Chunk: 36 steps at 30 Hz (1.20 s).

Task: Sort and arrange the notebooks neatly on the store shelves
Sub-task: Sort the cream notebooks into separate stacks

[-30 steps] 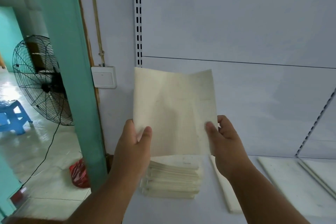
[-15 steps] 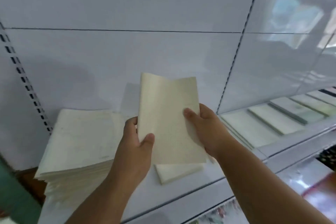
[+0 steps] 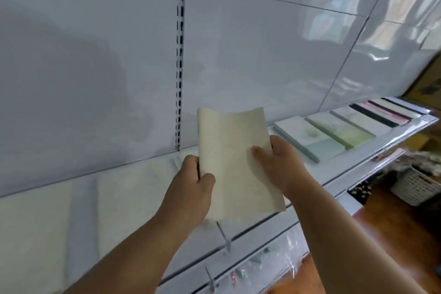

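A cream notebook (image 3: 235, 162) is held up in the centre of the frame, above the white shelf (image 3: 334, 174). Its long axis runs from the lower right toward the upper left, tilted a little off vertical, with the broad cover facing the camera. The top edge is wavy and curls at the upper left corner; the bottom edge hangs just over the shelf's front lip.

The left hand (image 3: 191, 188) clasps the notebook's left edge, thumb on the front and fingers behind. The right hand (image 3: 279, 164) clasps the right edge, its thumb pressed flat on the cover.

To the right of the frame, a row of notebooks (image 3: 338, 133) lies flat on the shelf, pale green ones nearest and darker and pink ones farther off, side by side. At the lower left, pale blurred covers (image 3: 128, 188) lie flat on the shelf. Between these two groups, behind the held notebook, the shelf looks bare. A slotted upright (image 3: 180, 59) runs down the white back panel, just left of the notebook's top. A white basket (image 3: 415, 186) sits at the right edge, below the shelf.
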Each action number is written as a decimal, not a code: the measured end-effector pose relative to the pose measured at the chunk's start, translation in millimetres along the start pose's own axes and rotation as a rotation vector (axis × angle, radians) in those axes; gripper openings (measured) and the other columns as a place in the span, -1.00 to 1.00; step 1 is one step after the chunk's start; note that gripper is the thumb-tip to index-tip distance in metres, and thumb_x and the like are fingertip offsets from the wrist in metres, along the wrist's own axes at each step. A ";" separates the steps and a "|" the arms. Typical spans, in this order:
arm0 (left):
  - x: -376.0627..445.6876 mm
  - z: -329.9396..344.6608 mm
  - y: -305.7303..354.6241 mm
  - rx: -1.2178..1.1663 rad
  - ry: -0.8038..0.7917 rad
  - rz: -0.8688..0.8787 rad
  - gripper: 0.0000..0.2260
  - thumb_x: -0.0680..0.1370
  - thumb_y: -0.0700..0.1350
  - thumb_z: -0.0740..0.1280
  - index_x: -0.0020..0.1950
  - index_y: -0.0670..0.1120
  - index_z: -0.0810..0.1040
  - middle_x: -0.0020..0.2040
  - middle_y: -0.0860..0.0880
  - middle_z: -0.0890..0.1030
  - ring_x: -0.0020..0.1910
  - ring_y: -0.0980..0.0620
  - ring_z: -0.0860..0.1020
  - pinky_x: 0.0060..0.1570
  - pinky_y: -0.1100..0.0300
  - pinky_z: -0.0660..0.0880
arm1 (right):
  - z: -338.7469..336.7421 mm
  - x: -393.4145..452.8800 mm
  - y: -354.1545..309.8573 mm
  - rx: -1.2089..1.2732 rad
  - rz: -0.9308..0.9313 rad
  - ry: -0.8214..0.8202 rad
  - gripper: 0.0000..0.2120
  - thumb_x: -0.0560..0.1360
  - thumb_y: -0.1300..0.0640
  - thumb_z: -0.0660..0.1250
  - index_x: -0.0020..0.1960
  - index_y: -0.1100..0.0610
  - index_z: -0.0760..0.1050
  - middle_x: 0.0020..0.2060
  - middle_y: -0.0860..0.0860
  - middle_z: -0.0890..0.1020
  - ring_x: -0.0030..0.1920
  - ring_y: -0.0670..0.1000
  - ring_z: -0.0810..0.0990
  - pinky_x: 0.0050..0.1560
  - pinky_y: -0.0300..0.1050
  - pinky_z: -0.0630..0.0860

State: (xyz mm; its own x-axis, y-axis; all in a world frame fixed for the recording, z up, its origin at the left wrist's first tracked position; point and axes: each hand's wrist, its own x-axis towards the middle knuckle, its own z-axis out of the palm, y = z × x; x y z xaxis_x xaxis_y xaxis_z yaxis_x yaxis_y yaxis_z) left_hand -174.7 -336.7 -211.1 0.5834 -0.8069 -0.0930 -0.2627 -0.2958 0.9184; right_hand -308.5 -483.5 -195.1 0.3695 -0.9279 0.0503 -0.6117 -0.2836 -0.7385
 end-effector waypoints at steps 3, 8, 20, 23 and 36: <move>43.6 63.2 18.9 0.039 -0.062 -0.101 -0.97 0.54 -0.11 0.27 -0.03 -0.04 0.46 -0.10 -0.08 0.59 -0.16 -0.09 0.60 -0.22 -0.02 0.58 | -39.7 66.6 39.7 -0.239 -0.009 -0.078 -0.77 0.57 -0.05 0.30 -0.07 0.12 0.49 -0.20 0.01 0.59 -0.17 0.07 0.57 -0.22 -0.07 0.42; 100.9 135.5 42.6 0.205 -0.076 -0.134 -0.90 0.47 -0.08 0.36 -0.09 -0.06 0.48 -0.15 -0.06 0.63 -0.24 -0.10 0.65 -0.19 -0.11 0.63 | -66.9 154.8 86.4 -0.483 -0.007 -0.225 -0.74 0.54 -0.08 0.34 0.01 0.12 0.47 -0.05 0.07 0.60 -0.06 0.11 0.54 -0.10 -0.10 0.41; 135.3 173.7 50.0 0.690 0.026 -0.205 -0.53 0.44 0.13 0.43 0.15 -0.11 0.35 0.06 -0.06 0.55 0.03 -0.11 0.57 -0.15 0.13 0.42 | -50.0 171.5 105.2 -0.608 -0.112 -0.185 -0.51 0.51 -0.16 0.40 0.24 0.12 0.35 0.10 0.07 0.59 0.16 0.15 0.59 -0.06 -0.04 0.42; 120.5 147.7 55.9 0.588 0.158 -0.147 -0.65 0.50 0.14 0.37 0.08 -0.03 0.36 -0.05 0.03 0.57 -0.09 -0.01 0.57 -0.15 0.14 0.47 | -35.2 148.5 81.1 -0.444 -0.241 -0.200 -0.64 0.56 -0.20 0.31 0.10 0.06 0.34 -0.11 -0.04 0.54 -0.02 0.11 0.59 -0.10 -0.05 0.47; -126.6 -177.5 -12.2 0.542 0.834 0.020 -0.89 0.52 0.02 0.32 -0.02 0.13 0.41 -0.19 0.17 0.55 -0.26 0.20 0.52 -0.31 0.25 0.40 | 122.2 -91.8 -166.6 0.126 -0.629 -0.551 -0.69 0.55 -0.18 0.32 -0.19 0.02 0.41 -0.36 -0.10 0.50 -0.33 -0.08 0.48 -0.25 -0.13 0.46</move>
State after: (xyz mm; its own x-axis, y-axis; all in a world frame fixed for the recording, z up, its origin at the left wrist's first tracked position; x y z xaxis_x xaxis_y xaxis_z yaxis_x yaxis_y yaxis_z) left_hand -109.0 -140.2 -142.3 0.8739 -0.2580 0.4120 -0.4728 -0.6478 0.5974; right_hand -155.0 -321.5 -158.8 0.9233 -0.3461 0.1667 -0.1069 -0.6483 -0.7538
